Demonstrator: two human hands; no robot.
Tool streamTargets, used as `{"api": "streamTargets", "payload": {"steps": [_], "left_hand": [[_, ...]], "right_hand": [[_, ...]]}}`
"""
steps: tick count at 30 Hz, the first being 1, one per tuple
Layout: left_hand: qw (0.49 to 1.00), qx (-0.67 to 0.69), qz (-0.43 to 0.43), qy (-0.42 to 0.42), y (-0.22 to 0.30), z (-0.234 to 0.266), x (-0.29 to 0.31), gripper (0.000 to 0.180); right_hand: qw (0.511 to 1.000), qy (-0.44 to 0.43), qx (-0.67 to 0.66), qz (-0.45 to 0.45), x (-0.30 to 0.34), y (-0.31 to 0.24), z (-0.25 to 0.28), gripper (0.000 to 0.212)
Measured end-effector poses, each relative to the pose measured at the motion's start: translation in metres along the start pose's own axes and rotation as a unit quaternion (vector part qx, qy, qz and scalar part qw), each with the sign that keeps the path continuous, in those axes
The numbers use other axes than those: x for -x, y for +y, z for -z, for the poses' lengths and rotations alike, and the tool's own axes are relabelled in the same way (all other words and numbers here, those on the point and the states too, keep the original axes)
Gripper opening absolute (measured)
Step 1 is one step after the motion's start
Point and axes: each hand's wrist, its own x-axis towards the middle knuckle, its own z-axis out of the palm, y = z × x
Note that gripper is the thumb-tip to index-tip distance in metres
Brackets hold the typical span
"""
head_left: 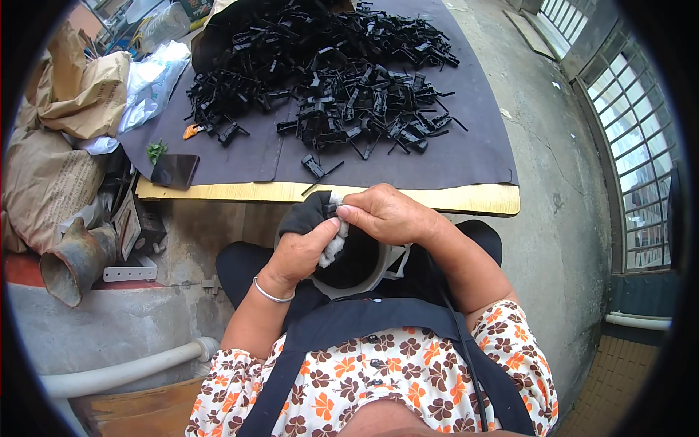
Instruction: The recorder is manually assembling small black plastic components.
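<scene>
Flowered shirt (404,360) surrounds a dark apron (378,315). Left hand (297,255) clutches black-and-grey cloth (302,213); right hand (389,215) pinches a small black piece (330,210).

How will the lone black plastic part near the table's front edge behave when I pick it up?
The lone black plastic part is probably light for its size, being slim moulded plastic. Its thin, straight arms look stiff but might snap if bent. It seems unlikely to roll, since those arms splay out from its body.

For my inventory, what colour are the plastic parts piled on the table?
The plastic parts are black, seen best in the head view.
</scene>
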Motion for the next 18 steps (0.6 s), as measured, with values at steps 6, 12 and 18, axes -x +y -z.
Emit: {"api": "streamTargets", "payload": {"steps": [6,12,18], "left_hand": [[0.734,-0.536,-0.416,0.031,-0.005,0.010,-0.006,0.019],[0.959,-0.242,-0.137,0.045,0.006,0.011,0.015,0.025],[0.998,0.026,-0.047,0.015,0.010,0.021,0.019,0.033]], "right_hand": [[0.996,0.062,0.057,0.027,-0.007,0.000,-0.024,0.030],[0.997,0.061,0.018,0.053,-0.018,0.002,-0.014,0.025],[0.928,0.144,0.342,-0.015,-0.035,0.031,-0.014,0.014]]}}
